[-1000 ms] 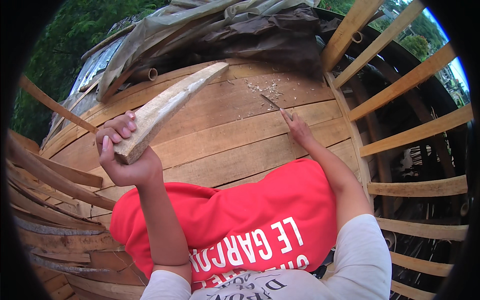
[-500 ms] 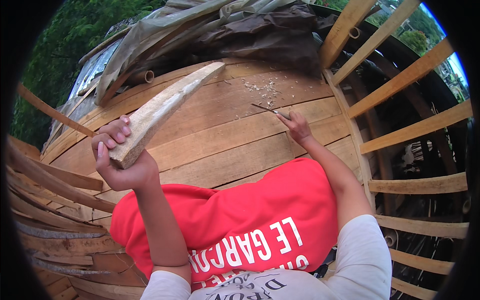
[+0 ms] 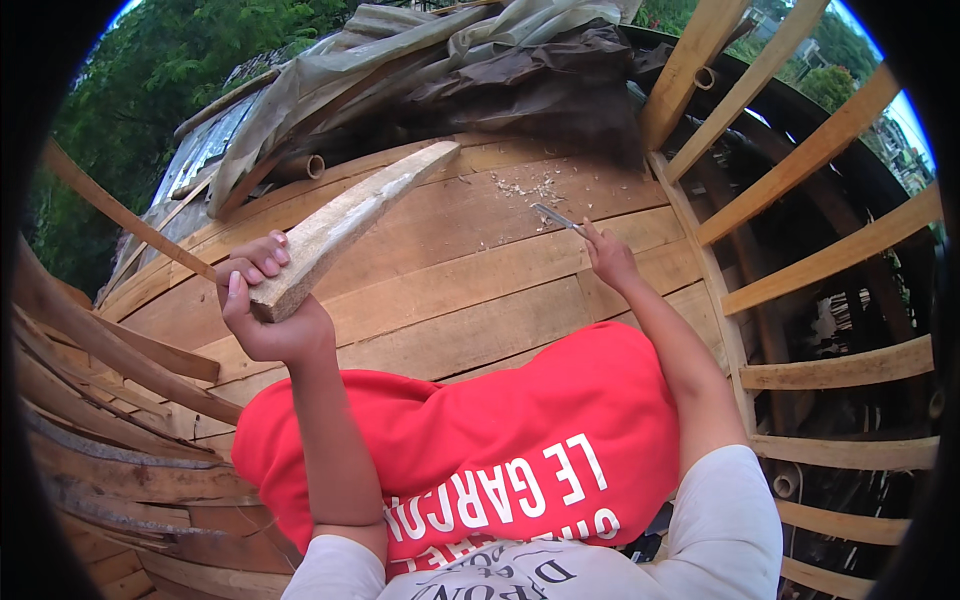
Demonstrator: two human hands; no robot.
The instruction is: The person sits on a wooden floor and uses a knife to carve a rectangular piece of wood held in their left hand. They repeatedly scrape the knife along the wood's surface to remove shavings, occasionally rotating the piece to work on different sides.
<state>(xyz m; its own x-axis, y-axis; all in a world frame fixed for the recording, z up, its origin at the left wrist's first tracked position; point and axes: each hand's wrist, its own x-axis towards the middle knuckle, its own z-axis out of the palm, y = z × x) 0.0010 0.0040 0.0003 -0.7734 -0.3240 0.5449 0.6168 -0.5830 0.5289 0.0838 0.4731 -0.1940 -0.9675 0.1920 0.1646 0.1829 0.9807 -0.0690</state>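
My left hand [image 3: 285, 325] is closed round the thick, square-cut end of a long piece of pale wood [image 3: 350, 225]. This piece tapers to a point toward the far side and has a whitish face along its length. To the right, my right hand [image 3: 610, 258] grips a small knife [image 3: 556, 216], whose thin grey blade points to the far left. The knife is apart from the wood. Its handle is mostly hidden by my fingers. Light wood shavings [image 3: 530, 188] lie scattered on the boards just beyond the blade.
Red cloth [image 3: 540, 400] with white lettering covers my lap. Wooden floor boards [image 3: 460, 325] stretch ahead. Upright slats [image 3: 830, 365] form a railing on the right, and curved boards [image 3: 130, 350] stand at the left. Grey and dark sheeting [image 3: 530, 90] lies piled at the far edge.
My left hand and the wood sit slightly farther right and lower in view. The knife has turned, showing more of its blade, and my right hand has shifted a little right and lower.
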